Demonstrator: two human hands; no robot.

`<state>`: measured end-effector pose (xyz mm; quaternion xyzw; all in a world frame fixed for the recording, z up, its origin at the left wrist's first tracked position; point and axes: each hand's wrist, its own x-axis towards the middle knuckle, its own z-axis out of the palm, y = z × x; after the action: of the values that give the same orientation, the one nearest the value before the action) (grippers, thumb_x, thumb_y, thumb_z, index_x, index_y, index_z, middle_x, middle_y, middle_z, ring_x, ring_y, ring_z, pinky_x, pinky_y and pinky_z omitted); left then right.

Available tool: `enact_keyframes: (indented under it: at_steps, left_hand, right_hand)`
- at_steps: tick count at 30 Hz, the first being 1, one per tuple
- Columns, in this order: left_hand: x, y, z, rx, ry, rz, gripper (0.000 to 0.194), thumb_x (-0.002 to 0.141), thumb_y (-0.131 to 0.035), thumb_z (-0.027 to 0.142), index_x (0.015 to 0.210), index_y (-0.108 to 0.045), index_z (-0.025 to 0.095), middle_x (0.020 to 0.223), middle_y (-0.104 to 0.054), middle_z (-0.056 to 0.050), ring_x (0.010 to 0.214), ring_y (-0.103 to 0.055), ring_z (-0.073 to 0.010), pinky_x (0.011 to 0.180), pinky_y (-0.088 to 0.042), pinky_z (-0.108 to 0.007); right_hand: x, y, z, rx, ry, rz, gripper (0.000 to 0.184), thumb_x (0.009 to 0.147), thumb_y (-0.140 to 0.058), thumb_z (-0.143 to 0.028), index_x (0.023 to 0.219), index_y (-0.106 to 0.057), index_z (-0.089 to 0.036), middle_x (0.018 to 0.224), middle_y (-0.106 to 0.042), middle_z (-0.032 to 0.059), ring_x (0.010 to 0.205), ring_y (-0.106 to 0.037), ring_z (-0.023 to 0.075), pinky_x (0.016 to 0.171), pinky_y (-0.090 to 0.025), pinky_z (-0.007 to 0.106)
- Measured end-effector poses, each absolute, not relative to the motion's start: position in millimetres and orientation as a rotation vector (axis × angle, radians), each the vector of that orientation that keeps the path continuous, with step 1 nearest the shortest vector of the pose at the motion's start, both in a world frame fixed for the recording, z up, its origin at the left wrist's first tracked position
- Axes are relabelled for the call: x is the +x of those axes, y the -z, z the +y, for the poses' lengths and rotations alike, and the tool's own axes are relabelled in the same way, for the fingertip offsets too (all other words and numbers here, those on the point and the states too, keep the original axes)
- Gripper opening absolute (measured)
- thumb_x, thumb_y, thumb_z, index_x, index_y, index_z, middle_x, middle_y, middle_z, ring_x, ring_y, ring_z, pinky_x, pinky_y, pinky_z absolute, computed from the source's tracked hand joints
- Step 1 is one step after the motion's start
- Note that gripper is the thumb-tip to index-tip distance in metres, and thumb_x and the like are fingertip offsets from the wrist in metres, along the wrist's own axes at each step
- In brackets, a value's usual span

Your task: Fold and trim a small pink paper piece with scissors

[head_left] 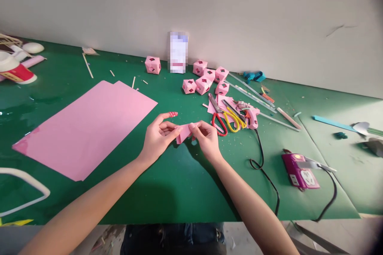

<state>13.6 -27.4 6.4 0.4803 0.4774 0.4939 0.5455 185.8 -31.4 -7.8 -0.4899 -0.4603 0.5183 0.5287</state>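
Between my two hands is a small folded piece of pink paper (183, 133), held above the green table. My left hand (160, 133) pinches its left side with thumb and fingers, the index finger stretched out past it. My right hand (206, 137) grips the right side, thumb on top. Just right of my right hand lie scissors with red and yellow handles (230, 121), on pink paper scraps (213, 105). Beyond my hands sit several pink paper cubes (203, 84) with diamond-shaped openings, and one more cube (153, 65) stands apart to the left.
Large pink paper sheets (89, 131) lie on the left. A pink glue gun (253, 117) trails a black cord toward a purple power strip (299, 170). Clear glue sticks (254, 97) lie behind it. A phone (178, 52) leans against the wall. A red and white cup (18, 71) lies far left.
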Motion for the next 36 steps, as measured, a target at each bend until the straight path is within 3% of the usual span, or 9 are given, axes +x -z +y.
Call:
enact_keyframes:
  at_steps: [8,18,28,36]
  left_hand:
    - [13.9,-3.2,-25.5,1.075,-1.167,1.135,0.060,0.070,-0.091,0.032,0.122,-0.064,0.019,0.084,-0.079,-0.003,0.083,-0.079,-0.0223,0.079,-0.064,-0.032]
    - [15.2,-8.6,-26.0,1.033,-1.185,1.106,0.061,0.065,-0.092,0.023,0.119,-0.064,0.018,0.080,-0.077,0.000,0.078,-0.076,-0.0179,0.076,-0.063,-0.027]
    - [15.3,-7.3,-27.2,0.994,-1.150,1.139,0.060,0.066,-0.092,0.023,0.119,-0.064,0.019,0.076,-0.076,0.001,0.071,-0.073,-0.0165,0.068,-0.058,-0.024]
    - [15.6,-9.1,-23.2,0.895,-1.208,1.162,0.057,0.067,-0.094,0.032,0.115,-0.066,0.018,0.073,-0.074,0.002,0.067,-0.070,-0.0140,0.068,-0.055,-0.024]
  right_hand:
    - [184.0,8.3,-30.8,-1.176,-1.189,-1.120,0.053,0.079,-0.079,-0.071,0.070,-0.064,-0.021,0.064,-0.067,0.0009,0.055,-0.055,0.0127,0.054,-0.047,0.026]
    - [184.7,9.2,-30.0,-1.161,-1.191,-1.157,0.054,0.079,-0.077,-0.073,0.074,-0.064,-0.021,0.065,-0.066,0.0006,0.057,-0.057,0.0140,0.056,-0.048,0.028]
    - [180.4,13.6,-33.1,-1.279,-0.986,-1.206,0.049,0.088,-0.071,-0.066,0.070,-0.058,-0.023,0.060,-0.059,-0.0019,0.056,-0.050,0.0135,0.055,-0.040,0.028]
    - [177.6,8.2,-33.1,-1.204,-1.372,-1.101,0.055,0.077,-0.076,-0.074,0.087,-0.074,-0.020,0.080,-0.072,0.0037,0.068,-0.063,0.0167,0.057,-0.052,0.027]
